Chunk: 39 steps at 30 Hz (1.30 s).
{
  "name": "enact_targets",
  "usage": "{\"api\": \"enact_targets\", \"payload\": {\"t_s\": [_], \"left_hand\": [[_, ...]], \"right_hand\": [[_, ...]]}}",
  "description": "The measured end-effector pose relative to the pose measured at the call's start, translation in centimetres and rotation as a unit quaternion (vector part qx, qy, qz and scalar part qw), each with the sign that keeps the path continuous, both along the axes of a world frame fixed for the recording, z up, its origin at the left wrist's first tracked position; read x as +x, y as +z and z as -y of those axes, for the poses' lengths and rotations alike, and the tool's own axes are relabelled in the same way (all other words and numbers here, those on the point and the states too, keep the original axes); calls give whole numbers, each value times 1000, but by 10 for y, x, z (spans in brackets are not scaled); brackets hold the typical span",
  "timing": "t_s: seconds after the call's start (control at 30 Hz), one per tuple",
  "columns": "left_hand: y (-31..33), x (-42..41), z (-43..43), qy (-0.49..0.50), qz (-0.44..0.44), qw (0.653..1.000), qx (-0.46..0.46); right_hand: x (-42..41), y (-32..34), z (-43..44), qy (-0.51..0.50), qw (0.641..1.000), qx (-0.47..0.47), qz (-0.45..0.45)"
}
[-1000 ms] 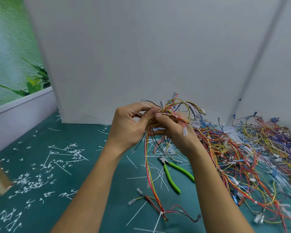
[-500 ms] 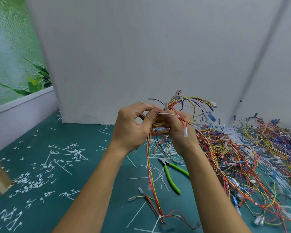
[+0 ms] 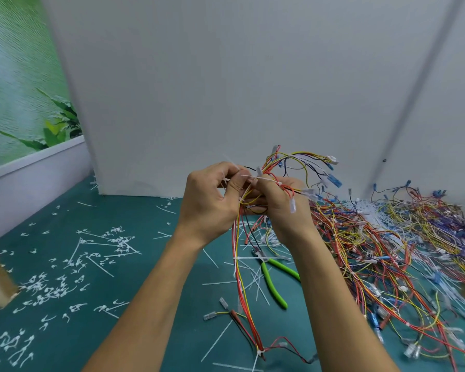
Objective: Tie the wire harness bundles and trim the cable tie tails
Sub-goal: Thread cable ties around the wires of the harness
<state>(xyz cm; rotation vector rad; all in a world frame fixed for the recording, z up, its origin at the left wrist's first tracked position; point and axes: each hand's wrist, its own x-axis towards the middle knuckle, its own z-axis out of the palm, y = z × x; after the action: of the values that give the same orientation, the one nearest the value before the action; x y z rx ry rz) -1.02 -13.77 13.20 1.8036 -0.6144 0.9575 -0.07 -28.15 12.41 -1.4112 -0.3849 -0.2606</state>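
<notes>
Littering green mat [image 3: 134, 216]: white tie offcuts [image 3: 51, 288]; grey partition [image 3: 226, 89] behind.

The light is soft, even and fairly bright, diffuse across the whole scene. The white panel [image 3: 226, 89] at the far side reads as flat pale grey. Shadows on the green mat [image 3: 145, 304] are faint and soft-edged. Wide-angle distortion bends straight lines at the left and right edges. The wire pile [image 3: 387, 251] on the right smears slightly — the middle is crisper.
</notes>
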Motion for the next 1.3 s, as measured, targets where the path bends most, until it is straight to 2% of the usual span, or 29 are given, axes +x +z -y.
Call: {"api": "enact_targets", "payload": {"t_s": [0.17, 0.37, 0.47, 0.57, 0.67, 0.73, 0.83, 1.03, 1.3], "left_hand": [[5, -1, -5, -52, -82, 994, 45], [13, -9, -11, -149, -31, 974, 166], [11, -9, -7, -149, -33, 976, 153], [9, -8, -4, -146, -10, 980, 135], [7, -6, -4, -139, -35, 988, 57], [7, -3, -6, -116, -64, 991, 3], [7, 0, -7, -100, -79, 991, -29], [5, -1, -3, -49, -56, 997, -38], [4, -1, -1, -1, 11, 1000, 22]], "right_hand": [[1, 0, 6, -9, 999, -29, -12], [-11, 9, 23, 27, 992, -122, 8], [-17, 13, 23, 47, 980, -190, 26], [-18, 14, 19, 69, 973, -220, 13], [-15, 13, 21, 63, 977, -201, 7], [-12, 11, 22, 17, 986, -162, 42], [-8, 9, 22, -43, 987, -118, 103], [-7, 5, 12, -52, 989, -106, 93], [-3, 2, 7, -79, 986, -121, 82]]}}
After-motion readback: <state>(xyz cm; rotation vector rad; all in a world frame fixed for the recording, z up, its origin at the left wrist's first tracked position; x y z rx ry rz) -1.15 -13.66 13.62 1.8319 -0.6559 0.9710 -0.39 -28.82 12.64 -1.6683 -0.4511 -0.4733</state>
